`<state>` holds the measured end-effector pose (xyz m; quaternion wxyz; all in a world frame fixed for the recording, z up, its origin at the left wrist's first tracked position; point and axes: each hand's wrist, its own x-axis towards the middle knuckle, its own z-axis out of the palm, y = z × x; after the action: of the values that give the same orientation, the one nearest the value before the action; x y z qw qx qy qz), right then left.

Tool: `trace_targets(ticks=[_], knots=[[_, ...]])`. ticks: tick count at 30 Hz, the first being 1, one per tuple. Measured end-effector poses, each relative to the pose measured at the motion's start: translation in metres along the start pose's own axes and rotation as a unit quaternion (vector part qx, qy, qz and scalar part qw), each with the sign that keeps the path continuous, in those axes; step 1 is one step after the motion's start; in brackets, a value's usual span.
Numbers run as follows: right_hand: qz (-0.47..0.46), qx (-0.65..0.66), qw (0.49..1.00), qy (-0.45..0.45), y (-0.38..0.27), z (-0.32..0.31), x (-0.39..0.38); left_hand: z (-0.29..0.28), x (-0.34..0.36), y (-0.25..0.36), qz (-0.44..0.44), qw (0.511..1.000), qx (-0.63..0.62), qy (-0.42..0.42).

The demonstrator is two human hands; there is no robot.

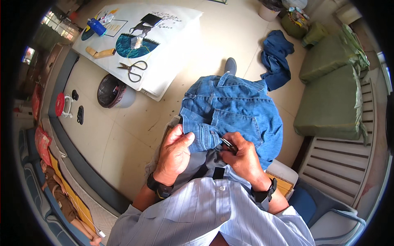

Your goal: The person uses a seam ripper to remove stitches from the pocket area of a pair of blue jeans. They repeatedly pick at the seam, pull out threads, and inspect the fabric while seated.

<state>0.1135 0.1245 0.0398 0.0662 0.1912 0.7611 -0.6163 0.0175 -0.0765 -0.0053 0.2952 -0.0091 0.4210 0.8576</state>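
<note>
Blue denim jeans [234,98] lie spread over my lap, with back pockets facing up. My left hand [174,153] is closed on the edge of the waistband [201,135], thumb on top. Close beside it, my right hand [242,158] grips a small metal tool [228,143] with a bright pointed tip and a dark body, perhaps thread snips; the fingers cover most of it. Its tip meets the denim near a belt loop. Under the waistband, dark grey cloth shows between my hands.
On the white table [176,45] lie black-handled scissors [134,70], a tan folded strip [100,52] and a blue bottle [97,27]. Below stands a bin [117,92]. More denim [277,59] lies on the floor, near green cushions [328,102]. A person [61,197] lies at left.
</note>
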Motion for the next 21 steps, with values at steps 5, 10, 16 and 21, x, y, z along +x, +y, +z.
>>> trace_targets(ticks=[5, 10, 16, 21], knots=[[-0.085, -0.073, 0.993, 0.03, 0.032, -0.005, -0.006, -0.018, 0.008, -0.002, 0.041, 0.999, -0.012, -0.022], [-0.106, -0.146, 0.984, 0.007, 0.045, -0.009, -0.01, -0.026, 0.013, -0.001, 0.022, 1.0, 0.015, -0.011], [-0.038, 0.041, 0.998, -0.022, 0.041, -0.022, -0.015, -0.031, 0.008, 0.0, 0.026, 0.998, 0.042, -0.031], [-0.031, 0.17, 0.985, 0.014, 0.011, -0.03, -0.011, -0.02, 0.003, 0.006, 0.0, 0.997, 0.039, -0.074]])
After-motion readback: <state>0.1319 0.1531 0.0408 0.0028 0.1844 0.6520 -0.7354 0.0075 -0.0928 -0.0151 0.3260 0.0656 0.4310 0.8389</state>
